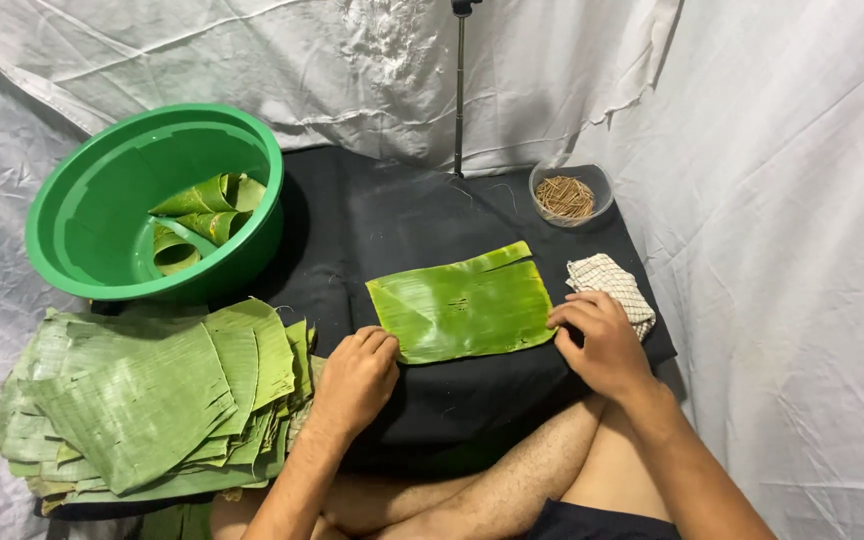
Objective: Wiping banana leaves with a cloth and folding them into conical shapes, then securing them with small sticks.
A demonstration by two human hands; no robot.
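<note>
The left hand (354,378) is resting knuckles-up at the lower left corner of a cut banana leaf (462,305), its fingers (377,343) curling loosely and their tips touching the leaf's edge without gripping it. The right hand (600,342) is lying at the leaf's right edge, its fingers (570,312) bent and pressing down on the lower right corner; they are not closing around anything. Whether either thumb is tucked under the leaf cannot be told.

The leaf is lying flat between the two hands on a black cloth (382,215), roughly in the cloth's middle, glossy side up, with a narrow strip splitting off along its top edge. Just beyond the right hand, a checked rag (612,278) is sitting folded on the cloth, touching or nearly touching the knuckles. Farther back on the right, a small clear bowl (572,195) is holding a heap of thin brown sticks (564,196).

To the left of the left hand, a thick stack of leaves (147,395) is lying partly on the cloth's edge, well fanned out. Behind the stack, a big green basin (102,215) is tilting toward the camera, with a few rolled leaf pieces (202,215) inside. A thin dark pole (460,90) is standing upright at the back. White sheeting (782,200) is hanging all around. The person's bare crossed legs (512,480) are showing below the hands.
</note>
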